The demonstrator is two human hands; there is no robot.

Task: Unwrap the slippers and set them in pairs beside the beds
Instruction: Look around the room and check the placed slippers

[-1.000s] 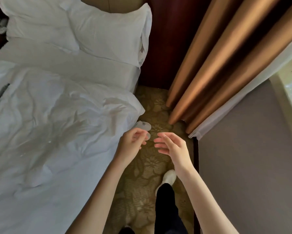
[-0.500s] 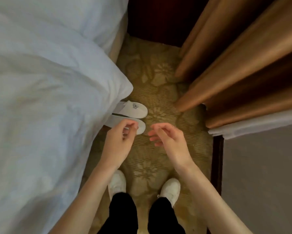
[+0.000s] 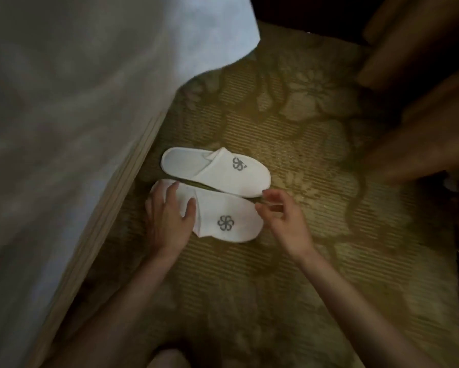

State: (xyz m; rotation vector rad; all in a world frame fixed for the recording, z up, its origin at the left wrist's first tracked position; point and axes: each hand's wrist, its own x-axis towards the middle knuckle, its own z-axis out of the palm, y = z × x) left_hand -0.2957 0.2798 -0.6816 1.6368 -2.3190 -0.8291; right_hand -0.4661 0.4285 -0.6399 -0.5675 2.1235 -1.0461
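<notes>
Two white slippers with grey flower logos lie side by side on the patterned carpet beside the bed, toes pointing right. The far slipper lies free. My left hand rests flat on the heel end of the near slipper, fingers spread over it. My right hand hovers at the near slipper's toe, fingers loosely curled and touching its tip between the two slippers. No wrapping is visible on either slipper.
The bed with its white cover fills the left side; its wooden base edge runs diagonally next to the slippers. Brown curtain folds hang at the right. Patterned carpet spreads beyond the slippers.
My view has dropped close to the floor. Both hands moved down from the air onto the near slipper; the slipper pair now fills the centre of view.
</notes>
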